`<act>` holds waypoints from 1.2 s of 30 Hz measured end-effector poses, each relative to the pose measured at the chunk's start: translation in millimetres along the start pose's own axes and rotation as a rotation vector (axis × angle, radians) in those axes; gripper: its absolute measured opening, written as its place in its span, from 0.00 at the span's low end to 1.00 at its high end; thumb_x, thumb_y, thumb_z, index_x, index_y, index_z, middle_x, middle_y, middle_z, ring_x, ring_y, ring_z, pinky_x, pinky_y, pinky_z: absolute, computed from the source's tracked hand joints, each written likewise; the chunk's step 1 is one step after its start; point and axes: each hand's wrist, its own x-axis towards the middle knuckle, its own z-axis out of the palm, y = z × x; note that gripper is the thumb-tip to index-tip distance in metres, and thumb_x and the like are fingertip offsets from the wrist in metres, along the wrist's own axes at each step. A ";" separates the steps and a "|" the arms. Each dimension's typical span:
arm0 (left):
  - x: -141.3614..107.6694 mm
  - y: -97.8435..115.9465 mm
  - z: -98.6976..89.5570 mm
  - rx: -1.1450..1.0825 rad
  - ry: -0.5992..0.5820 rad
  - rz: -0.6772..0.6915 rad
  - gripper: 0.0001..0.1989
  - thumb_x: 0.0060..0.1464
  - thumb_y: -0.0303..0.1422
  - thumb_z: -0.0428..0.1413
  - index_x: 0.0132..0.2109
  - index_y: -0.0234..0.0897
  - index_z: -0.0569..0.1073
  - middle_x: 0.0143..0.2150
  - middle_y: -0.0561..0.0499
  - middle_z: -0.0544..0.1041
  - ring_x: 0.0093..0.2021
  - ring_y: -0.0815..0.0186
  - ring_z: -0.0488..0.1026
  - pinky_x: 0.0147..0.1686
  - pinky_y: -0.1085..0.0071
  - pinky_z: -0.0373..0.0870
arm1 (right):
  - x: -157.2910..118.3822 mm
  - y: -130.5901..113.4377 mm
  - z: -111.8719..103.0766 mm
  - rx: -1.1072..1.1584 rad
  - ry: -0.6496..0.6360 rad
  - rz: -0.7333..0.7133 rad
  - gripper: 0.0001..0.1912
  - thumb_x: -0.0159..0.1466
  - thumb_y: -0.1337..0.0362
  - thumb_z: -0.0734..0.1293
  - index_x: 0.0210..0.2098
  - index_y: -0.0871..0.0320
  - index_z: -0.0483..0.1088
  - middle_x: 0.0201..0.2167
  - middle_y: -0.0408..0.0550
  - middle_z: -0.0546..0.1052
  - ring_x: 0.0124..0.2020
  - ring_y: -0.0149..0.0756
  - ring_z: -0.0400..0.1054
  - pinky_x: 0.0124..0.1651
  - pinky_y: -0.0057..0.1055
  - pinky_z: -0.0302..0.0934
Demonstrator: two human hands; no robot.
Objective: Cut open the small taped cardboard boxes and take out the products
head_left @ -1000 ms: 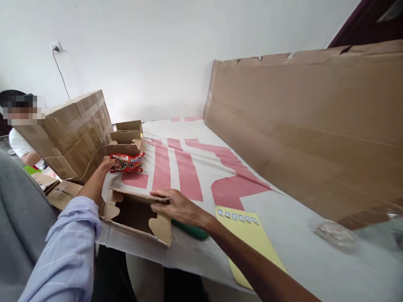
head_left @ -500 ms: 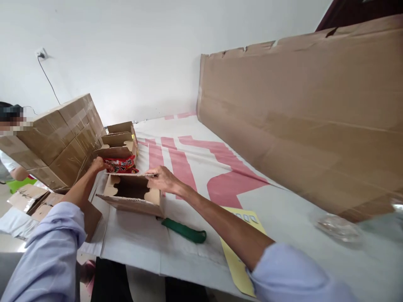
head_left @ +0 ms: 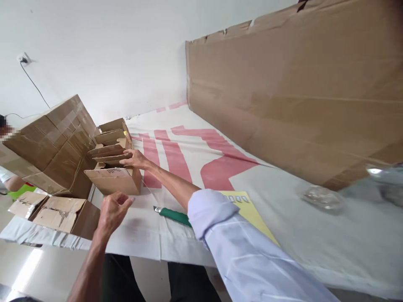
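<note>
A row of open cardboard boxes runs back along the table, and the nearest box [head_left: 115, 183] has its flaps up. My right hand [head_left: 136, 160] grips the upright cardboard flap [head_left: 111, 159] of this box at its right end. Nearer the table's front edge, my left hand [head_left: 116, 208] hovers over the cloth with its fingers curled in; whether anything is between them cannot be made out. A green-handled cutter [head_left: 174, 216] lies on the cloth, right of the nearest box. The inside of that box is mostly hidden by its flaps.
Closed small cartons [head_left: 59, 213] stand at the table's left front. Behind them leans a large taped carton [head_left: 59, 144]. A yellow sheet [head_left: 255, 214] and a clear plastic bundle [head_left: 323, 198] lie to the right, below a tall cardboard panel [head_left: 283, 92]. Part of another person shows far left.
The nearest box has moved back and left against the row, and the red packet is now hidden. My left hand has come away from the packet toward the front edge. My right hand has moved left.
</note>
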 end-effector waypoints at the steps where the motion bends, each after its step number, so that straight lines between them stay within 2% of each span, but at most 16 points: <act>1: 2.5 -11.2 15.5 0.028 0.020 -0.044 0.16 0.48 0.47 0.69 0.23 0.44 0.77 0.25 0.47 0.79 0.30 0.53 0.76 0.32 0.63 0.66 | -5.4 -2.3 -4.1 -0.055 0.025 -0.014 0.24 0.48 0.68 0.84 0.45 0.58 0.82 0.42 0.49 0.85 0.48 0.45 0.79 0.52 0.36 0.72; 3: 14.6 -28.4 36.8 0.069 0.061 -0.114 0.17 0.50 0.46 0.68 0.23 0.44 0.76 0.28 0.44 0.81 0.34 0.50 0.79 0.35 0.62 0.67 | -23.2 -6.7 -15.8 -0.243 0.074 -0.057 0.27 0.55 0.65 0.82 0.53 0.57 0.80 0.53 0.54 0.83 0.56 0.50 0.77 0.60 0.42 0.71; 6: 36.5 -43.8 47.9 0.122 0.091 -0.216 0.16 0.53 0.48 0.67 0.27 0.44 0.77 0.33 0.42 0.85 0.42 0.45 0.82 0.39 0.61 0.71 | -68.5 -11.2 -38.5 -0.512 0.074 -0.101 0.25 0.63 0.64 0.77 0.58 0.58 0.77 0.59 0.59 0.80 0.61 0.54 0.75 0.65 0.47 0.69; 10: 51.1 -55.9 47.3 0.207 0.130 -0.338 0.17 0.57 0.51 0.64 0.34 0.42 0.79 0.38 0.38 0.86 0.49 0.41 0.83 0.44 0.58 0.75 | -152.5 -7.0 -66.5 -0.776 -0.020 -0.184 0.18 0.69 0.62 0.71 0.58 0.57 0.76 0.57 0.57 0.80 0.61 0.50 0.74 0.65 0.47 0.68; 13: 49.7 -58.4 51.6 0.246 0.145 -0.364 0.19 0.57 0.53 0.65 0.39 0.41 0.79 0.44 0.38 0.87 0.51 0.43 0.83 0.46 0.58 0.76 | -210.7 9.1 -79.1 -0.939 -0.025 -0.197 0.18 0.69 0.64 0.72 0.57 0.56 0.76 0.54 0.54 0.81 0.58 0.49 0.75 0.60 0.46 0.71; 17: 48.4 -50.3 67.8 0.275 0.127 -0.352 0.24 0.51 0.56 0.69 0.42 0.42 0.78 0.45 0.40 0.87 0.51 0.43 0.83 0.47 0.59 0.75 | -256.9 42.7 -83.4 -1.131 0.009 -0.183 0.18 0.65 0.67 0.74 0.55 0.55 0.76 0.54 0.54 0.81 0.54 0.50 0.76 0.54 0.45 0.73; 20: 55.4 -43.7 75.9 0.293 0.129 -0.372 0.26 0.50 0.58 0.69 0.42 0.41 0.78 0.46 0.35 0.86 0.53 0.38 0.83 0.49 0.55 0.75 | -270.7 63.5 -81.8 -1.224 0.016 -0.256 0.18 0.65 0.70 0.73 0.54 0.54 0.76 0.54 0.54 0.81 0.54 0.51 0.76 0.55 0.46 0.72; 24: 63.4 -47.4 71.1 0.300 0.157 -0.410 0.25 0.54 0.59 0.65 0.40 0.41 0.78 0.46 0.31 0.85 0.54 0.35 0.82 0.50 0.52 0.75 | -275.8 76.0 -81.1 -1.267 0.063 -0.348 0.19 0.66 0.70 0.72 0.57 0.56 0.75 0.56 0.56 0.80 0.55 0.52 0.75 0.58 0.48 0.71; 30: 67.6 -68.2 57.0 0.283 0.201 -0.375 0.24 0.57 0.57 0.64 0.45 0.41 0.76 0.47 0.35 0.85 0.52 0.39 0.82 0.48 0.54 0.75 | -275.6 79.8 -82.6 -1.249 0.097 -0.402 0.18 0.68 0.70 0.71 0.57 0.56 0.75 0.54 0.56 0.81 0.54 0.51 0.76 0.56 0.47 0.71; 33: 76.4 -76.7 57.3 0.266 0.196 -0.316 0.22 0.57 0.54 0.65 0.45 0.42 0.75 0.46 0.40 0.85 0.51 0.44 0.83 0.48 0.58 0.74 | -275.2 80.2 -81.7 -1.254 0.114 -0.408 0.16 0.68 0.70 0.70 0.55 0.56 0.75 0.53 0.56 0.81 0.53 0.50 0.76 0.54 0.46 0.72; 36: 91.6 -83.5 61.3 0.262 0.196 -0.288 0.20 0.59 0.53 0.64 0.43 0.41 0.75 0.44 0.39 0.85 0.50 0.44 0.82 0.47 0.58 0.74 | -275.4 79.8 -80.5 -1.264 0.123 -0.406 0.16 0.69 0.70 0.69 0.55 0.56 0.75 0.53 0.56 0.81 0.53 0.50 0.76 0.55 0.46 0.71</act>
